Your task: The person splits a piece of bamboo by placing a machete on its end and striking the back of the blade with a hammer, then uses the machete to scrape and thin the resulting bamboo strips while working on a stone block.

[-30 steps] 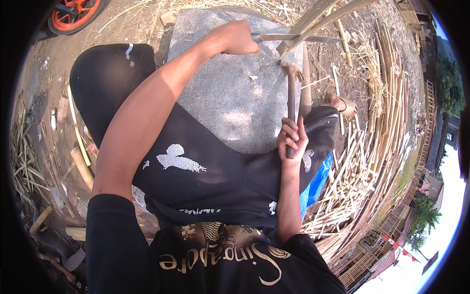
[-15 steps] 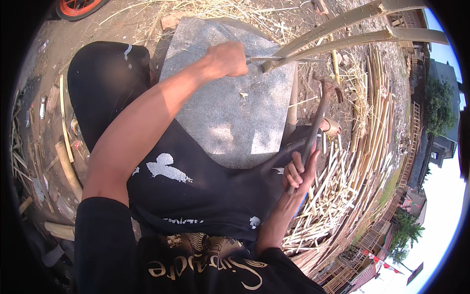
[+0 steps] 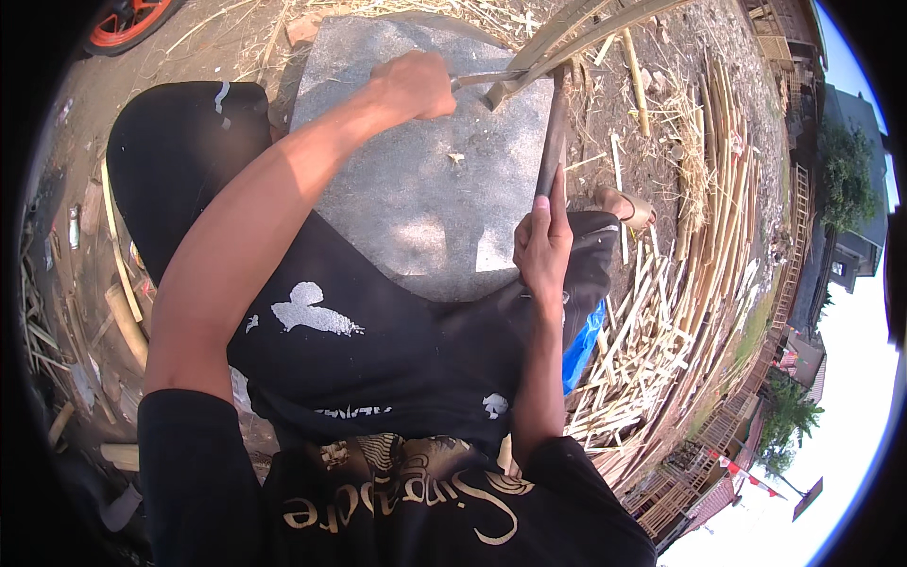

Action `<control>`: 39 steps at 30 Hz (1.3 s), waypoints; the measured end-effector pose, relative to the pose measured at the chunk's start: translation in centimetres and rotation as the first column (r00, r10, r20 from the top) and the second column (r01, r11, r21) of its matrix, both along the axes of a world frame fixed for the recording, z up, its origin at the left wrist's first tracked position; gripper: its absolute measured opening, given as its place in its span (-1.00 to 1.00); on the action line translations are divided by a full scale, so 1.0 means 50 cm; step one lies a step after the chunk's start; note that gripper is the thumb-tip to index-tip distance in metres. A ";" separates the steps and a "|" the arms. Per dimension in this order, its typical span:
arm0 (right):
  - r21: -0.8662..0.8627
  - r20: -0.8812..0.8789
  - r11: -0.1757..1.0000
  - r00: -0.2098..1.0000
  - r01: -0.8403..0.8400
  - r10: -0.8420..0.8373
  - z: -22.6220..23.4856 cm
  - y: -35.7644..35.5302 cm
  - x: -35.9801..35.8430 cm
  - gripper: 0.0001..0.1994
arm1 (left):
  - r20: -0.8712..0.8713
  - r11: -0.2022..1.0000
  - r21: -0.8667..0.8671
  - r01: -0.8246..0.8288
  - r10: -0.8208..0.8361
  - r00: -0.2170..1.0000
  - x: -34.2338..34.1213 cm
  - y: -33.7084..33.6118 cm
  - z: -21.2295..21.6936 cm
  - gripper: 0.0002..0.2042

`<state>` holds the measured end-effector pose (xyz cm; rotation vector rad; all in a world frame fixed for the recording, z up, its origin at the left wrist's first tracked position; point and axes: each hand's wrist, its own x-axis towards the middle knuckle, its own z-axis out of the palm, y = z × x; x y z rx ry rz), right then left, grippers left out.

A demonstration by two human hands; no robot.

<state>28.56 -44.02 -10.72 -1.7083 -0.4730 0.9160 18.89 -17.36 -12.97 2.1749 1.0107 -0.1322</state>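
My left hand is closed around the handle of a knife, its blade pointing right. The blade meets a split bamboo pole whose two halves spread apart toward the upper right; the pole's near end sits over the far right part of a grey slab. My right hand grips a hammer by its dark handle. The hammer's head is up beside the blade and bamboo, partly hidden, and I cannot tell whether it touches them.
The slab lies between my legs in dark trousers. A heap of split bamboo strips covers the ground at right, with long strips beyond. A blue plastic piece lies by my right leg. An orange wheel stands far left.
My right hand has swung the hammer up and leftward, from beside my right knee to the blade and bamboo. The left hand keeps its hold on the knife. The view has shifted slightly.
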 end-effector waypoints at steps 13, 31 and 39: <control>0.504 0.562 0.846 0.677 0.174 -0.474 0.304 0.038 -0.025 -0.34 | -0.059 0.998 0.066 0.013 -0.010 0.998 -0.003 -0.007 0.009 -0.75; 0.359 0.481 0.882 0.750 0.304 -0.454 0.330 0.060 -0.052 -0.42 | -0.107 0.993 0.040 0.107 -0.102 0.989 0.004 0.000 0.015 -0.72; -0.212 -0.037 0.976 0.998 0.050 -0.060 0.077 0.053 -0.002 -0.48 | -0.181 0.985 0.110 0.135 -0.114 0.977 0.009 0.007 0.012 -0.75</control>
